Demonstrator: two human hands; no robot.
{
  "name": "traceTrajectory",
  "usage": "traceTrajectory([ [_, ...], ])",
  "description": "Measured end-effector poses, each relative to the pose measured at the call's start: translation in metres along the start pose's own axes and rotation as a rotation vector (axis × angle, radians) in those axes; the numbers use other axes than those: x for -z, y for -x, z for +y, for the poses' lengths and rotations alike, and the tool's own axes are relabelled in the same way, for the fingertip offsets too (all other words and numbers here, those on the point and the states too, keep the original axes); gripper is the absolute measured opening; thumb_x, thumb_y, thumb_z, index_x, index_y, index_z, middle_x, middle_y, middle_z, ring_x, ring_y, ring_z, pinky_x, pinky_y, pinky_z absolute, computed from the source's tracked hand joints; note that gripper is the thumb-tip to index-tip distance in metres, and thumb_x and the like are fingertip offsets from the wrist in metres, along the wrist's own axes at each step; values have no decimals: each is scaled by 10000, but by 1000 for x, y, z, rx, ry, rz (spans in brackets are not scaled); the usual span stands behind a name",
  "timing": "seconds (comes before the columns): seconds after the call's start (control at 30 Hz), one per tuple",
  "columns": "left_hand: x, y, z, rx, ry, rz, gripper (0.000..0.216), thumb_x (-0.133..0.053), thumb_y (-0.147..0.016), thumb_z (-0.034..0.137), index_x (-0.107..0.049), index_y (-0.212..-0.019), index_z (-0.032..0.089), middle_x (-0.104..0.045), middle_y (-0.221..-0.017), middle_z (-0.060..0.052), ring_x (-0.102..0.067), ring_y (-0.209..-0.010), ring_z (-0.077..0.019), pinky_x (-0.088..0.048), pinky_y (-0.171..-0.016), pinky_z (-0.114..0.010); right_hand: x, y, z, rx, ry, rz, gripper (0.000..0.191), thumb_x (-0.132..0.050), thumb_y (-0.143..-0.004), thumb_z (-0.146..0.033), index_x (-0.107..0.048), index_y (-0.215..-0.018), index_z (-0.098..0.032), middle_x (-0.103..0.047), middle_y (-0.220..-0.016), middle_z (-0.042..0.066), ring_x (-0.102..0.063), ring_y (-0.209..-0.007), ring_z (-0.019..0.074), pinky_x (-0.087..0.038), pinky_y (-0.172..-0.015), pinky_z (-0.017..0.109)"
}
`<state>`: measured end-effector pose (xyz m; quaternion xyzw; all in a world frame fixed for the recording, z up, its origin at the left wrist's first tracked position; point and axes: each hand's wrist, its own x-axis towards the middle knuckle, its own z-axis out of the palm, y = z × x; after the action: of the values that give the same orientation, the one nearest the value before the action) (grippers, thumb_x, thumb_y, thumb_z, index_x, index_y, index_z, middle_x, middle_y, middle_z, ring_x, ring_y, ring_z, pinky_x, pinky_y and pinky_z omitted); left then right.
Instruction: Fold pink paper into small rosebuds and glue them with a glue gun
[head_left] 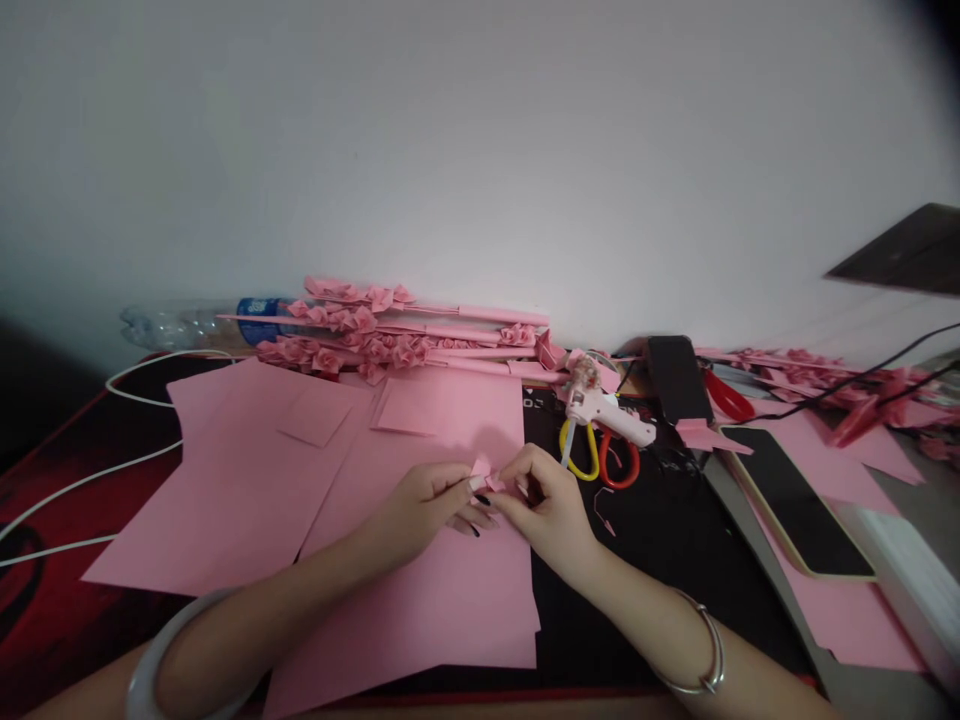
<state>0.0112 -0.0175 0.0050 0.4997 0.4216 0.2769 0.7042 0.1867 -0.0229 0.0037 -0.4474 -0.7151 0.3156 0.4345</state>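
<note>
My left hand (429, 500) and my right hand (546, 505) meet over the pink paper sheets (420, 600) on the desk. Both pinch a small folded pink paper piece (484, 472) between their fingertips. My left wrist wears a pale bangle (161, 655), my right wrist a thin silver one (709, 655). A white glue gun (607, 412) lies just beyond my right hand, on top of scissors with yellow and red handles (600, 460).
Pink paper flower stems (390, 335) lie along the wall with a plastic bottle (202, 322). A phone (799, 510) rests at the right, a black device (677, 378) behind it. White cables (90, 480) cross the left side. More pink stems (825, 385) lie far right.
</note>
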Motion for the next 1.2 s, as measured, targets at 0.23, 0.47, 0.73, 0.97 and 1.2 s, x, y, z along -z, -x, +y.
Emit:
traceTrajectory([
  [0.23,0,0,1,17,0,5,284,-569,-808,424,-634,-837,149,-707,-805,-56,-693,-694,-172,-548,-664,-292,-1,0,0,29,-23,29,206,-658,-819,-250,-576,-642,-187,-431,-563,-45,-395,-501,104,-319,-475,236],
  [0.47,-1,0,3,31,19,8,258,-563,-804,401,-617,-819,149,-712,-820,-61,-701,-725,-176,-546,-672,-283,-1,0,-3,48,-12,66,145,-656,-808,-154,-607,-675,-182,-423,-563,-49,-396,-506,101,-309,-470,234],
  [0.73,0,0,1,26,20,14,277,-561,-812,417,-623,-860,151,-712,-856,-68,-702,-743,-181,-545,-683,-294,-2,1,-2,13,-6,87,238,-637,-799,-155,-502,-605,-186,-398,-567,-55,-373,-504,96,-294,-475,228],
  [0.97,-1,1,5,23,44,43,328,-574,-804,433,-626,-961,150,-675,-812,-42,-701,-745,-181,-550,-694,-290,-3,0,-2,-76,-53,27,208,-640,-795,-164,-518,-627,-182,-398,-566,-60,-360,-511,96,-296,-491,227],
  [1.2,-2,2,0,40,8,62,306,-549,-822,424,-619,-909,140,-668,-832,-53,-701,-740,-189,-558,-697,-306,-3,1,2,-121,-68,-64,168,-593,-833,-172,-507,-689,-188,-440,-622,-40,-397,-556,112,-322,-527,240],
])
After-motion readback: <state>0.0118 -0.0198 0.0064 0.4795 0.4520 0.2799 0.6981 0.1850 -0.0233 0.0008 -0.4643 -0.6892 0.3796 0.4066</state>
